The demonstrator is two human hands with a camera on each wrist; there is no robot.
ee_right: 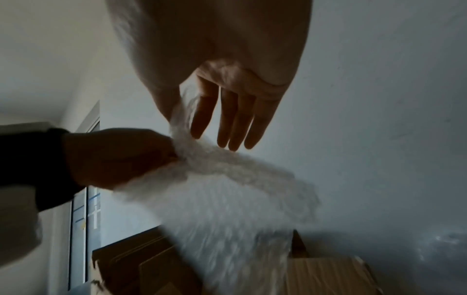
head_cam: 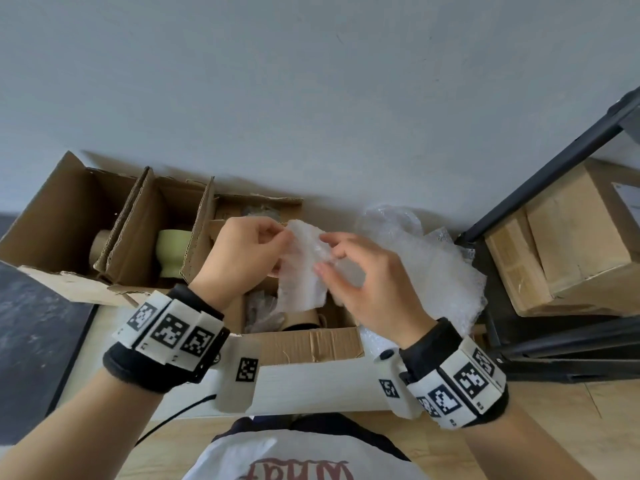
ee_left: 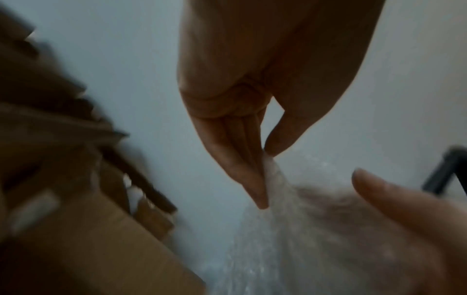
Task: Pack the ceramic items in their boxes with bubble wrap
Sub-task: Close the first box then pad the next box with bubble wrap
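A small sheet of bubble wrap (head_cam: pixel 304 285) hangs above the open front cardboard box (head_cam: pixel 311 344). My left hand (head_cam: pixel 277 239) pinches its top edge between thumb and fingers (ee_left: pixel 255 179). My right hand (head_cam: pixel 327 254) holds the sheet's right side; the wrap (ee_right: pixel 227 199) runs up between its thumb and its nearly straight fingers (ee_right: pixel 230 123). A pale green ceramic cup (head_cam: pixel 173 254) stands in the middle box (head_cam: pixel 138 237). A brown rounded item (head_cam: pixel 100 251) sits in the left box. Something wrapped in bubble wrap (head_cam: pixel 263 311) lies inside the front box.
A loose pile of bubble wrap (head_cam: pixel 433 268) lies right of the front box. A black metal rack (head_cam: pixel 554 168) holding closed cardboard boxes (head_cam: pixel 571 244) stands at the right. The boxes sit on a white table (head_cam: pixel 311 386) against a grey wall.
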